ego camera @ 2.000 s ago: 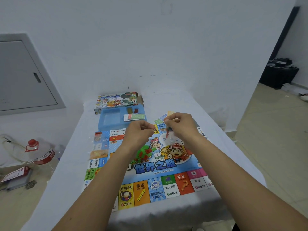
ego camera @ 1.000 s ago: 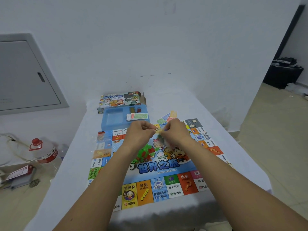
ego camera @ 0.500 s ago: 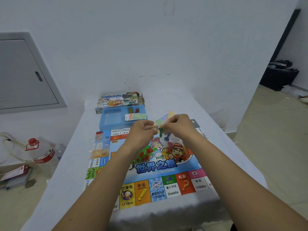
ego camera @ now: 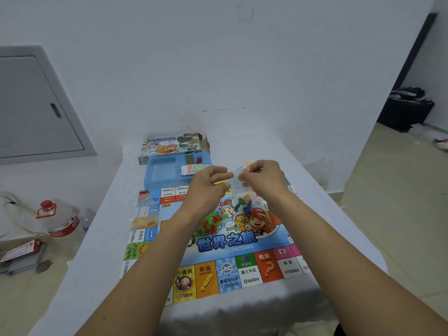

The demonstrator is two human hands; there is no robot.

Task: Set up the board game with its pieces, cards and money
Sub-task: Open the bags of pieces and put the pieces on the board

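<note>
- While both forearms are reaching out over the table (ego camera: 322, 204), the left hand (ego camera: 206, 185) and right hand (ego camera: 263, 179) are meeting above the far half of the game board (ego camera: 218, 258), each pinching the top edge of a small clear bag (ego camera: 242, 197) between thumb and curled fingers.
- The bag is hanging downward from the pinched top, so its long axis is running roughly up and down, with its mouth pointing up toward the fingers; small green, yellow and blue pieces are sitting bunched in its lower end.
- The bag is hanging above the cartoon picture at the board's middle; whether it is touching the board I cannot tell.
- The left wrist is partly covering a heap of red and green houses (ego camera: 210, 223) lying on the board.
- The hands are hiding part of some loose cards behind them, and a yellow one is peeking out above the right hand.
- Beyond the board, a blue tray (ego camera: 160, 173) is holding a stack of play money (ego camera: 191, 169), and the game box (ego camera: 169, 144) is lying behind it near the wall.
- On the floor to the left, a large water jug (ego camera: 60, 219) with a red cap is standing near a flat grey item bearing a red and white card.
</note>
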